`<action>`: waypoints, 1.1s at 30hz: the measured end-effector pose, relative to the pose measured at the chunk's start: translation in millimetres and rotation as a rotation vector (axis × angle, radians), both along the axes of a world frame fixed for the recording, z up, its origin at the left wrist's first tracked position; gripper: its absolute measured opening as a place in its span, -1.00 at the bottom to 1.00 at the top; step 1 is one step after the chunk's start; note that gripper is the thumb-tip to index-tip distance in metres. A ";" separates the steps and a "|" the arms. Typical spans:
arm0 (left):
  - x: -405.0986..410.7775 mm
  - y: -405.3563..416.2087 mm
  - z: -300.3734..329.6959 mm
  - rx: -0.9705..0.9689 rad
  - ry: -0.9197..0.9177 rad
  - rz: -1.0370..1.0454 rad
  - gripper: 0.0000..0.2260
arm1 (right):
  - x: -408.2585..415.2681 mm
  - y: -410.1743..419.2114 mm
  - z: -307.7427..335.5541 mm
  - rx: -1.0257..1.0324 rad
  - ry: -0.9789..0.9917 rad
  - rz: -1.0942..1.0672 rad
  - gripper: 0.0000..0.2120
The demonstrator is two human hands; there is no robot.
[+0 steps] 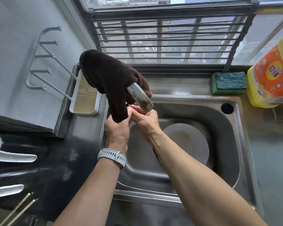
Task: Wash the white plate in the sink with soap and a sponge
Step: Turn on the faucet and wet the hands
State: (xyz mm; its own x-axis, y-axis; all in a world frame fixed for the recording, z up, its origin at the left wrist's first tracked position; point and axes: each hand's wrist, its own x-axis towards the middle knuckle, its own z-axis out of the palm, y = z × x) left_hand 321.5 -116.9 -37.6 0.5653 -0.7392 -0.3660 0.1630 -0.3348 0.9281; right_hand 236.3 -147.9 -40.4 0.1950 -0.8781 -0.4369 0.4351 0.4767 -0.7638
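Note:
The white plate (191,141) lies flat in the bottom of the steel sink (242,136), its left part hidden by my right forearm. My left hand (117,132), with a grey watch on the wrist, and my right hand (145,119) meet just below the faucet spout (140,97), above the sink's left side. My right hand's fingers are stretched out towards the left hand and hold nothing. The left hand's fingers are hidden behind the hanging end of a dark brown cloth (108,75). A green sponge (229,82) rests on the back ledge, next to a yellow soap bottle (271,75).
The brown cloth is draped over the faucet. A white hook rack (44,62) and a white tray (85,98) stand left of the sink. A barred window rack (170,38) rises behind it. A dark counter with white utensils (13,157) and chopsticks (18,211) lies at the left.

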 end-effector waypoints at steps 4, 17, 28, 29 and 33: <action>0.2 -0.7 -2.8 0.000 -0.003 0.012 -0.69 | 3.0 1.6 -3.8 0.010 0.027 -0.031 -0.76; -3.7 -3.0 2.5 0.027 -0.052 0.081 -0.86 | 21.1 9.1 -2.0 0.103 0.083 -0.209 -0.78; 3.3 23.3 -2.9 0.080 0.111 -0.053 -0.94 | 11.9 42.1 -11.5 0.445 -0.335 -0.439 -0.80; -0.6 27.9 -2.7 0.095 0.155 -0.049 -0.86 | 2.1 47.8 -13.8 0.481 -0.364 -0.458 -0.84; -17.9 44.3 2.3 0.182 0.214 -0.118 -0.54 | -43.6 66.1 -20.8 0.628 -0.458 -0.591 -0.83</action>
State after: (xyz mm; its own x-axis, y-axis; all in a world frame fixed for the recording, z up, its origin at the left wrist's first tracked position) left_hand 303.6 -72.6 -35.3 0.3748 -0.7067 -0.6001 0.2988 -0.5207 0.7998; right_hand 192.6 -81.8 -61.2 0.0654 -0.5222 -0.8503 0.9262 0.3488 -0.1430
